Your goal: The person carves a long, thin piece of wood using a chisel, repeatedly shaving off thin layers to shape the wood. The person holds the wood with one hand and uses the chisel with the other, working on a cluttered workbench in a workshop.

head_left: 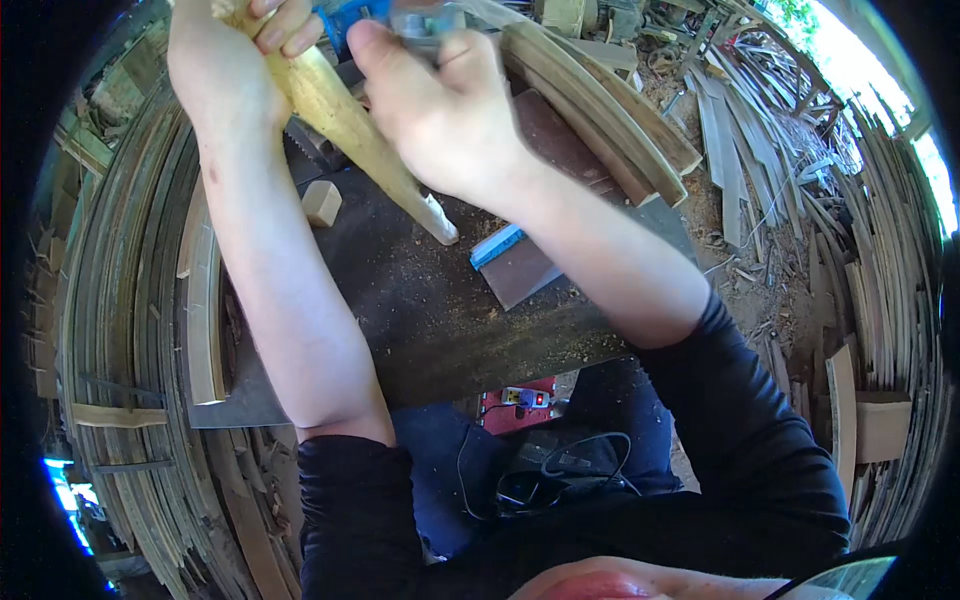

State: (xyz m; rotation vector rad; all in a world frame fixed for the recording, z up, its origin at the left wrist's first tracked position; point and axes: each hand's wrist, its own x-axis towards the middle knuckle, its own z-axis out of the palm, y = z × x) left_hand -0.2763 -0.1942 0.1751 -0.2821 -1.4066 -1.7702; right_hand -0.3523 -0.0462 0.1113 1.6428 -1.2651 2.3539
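My left hand grips a pale tapered wooden piece near its thick end, at the top of the view. The piece slants down to the right, and its narrow tip rests near the dark work surface. My right hand is closed around a blue and grey tool held against the upper part of the wood. Most of the tool is hidden by my fingers and the frame edge.
A small wooden block and a flat brown pad with a blue edge lie on the sawdust-covered surface. Curved wooden slats rest at its far right. Stacks of bent strips surround the spot. A red device with cables sits below.
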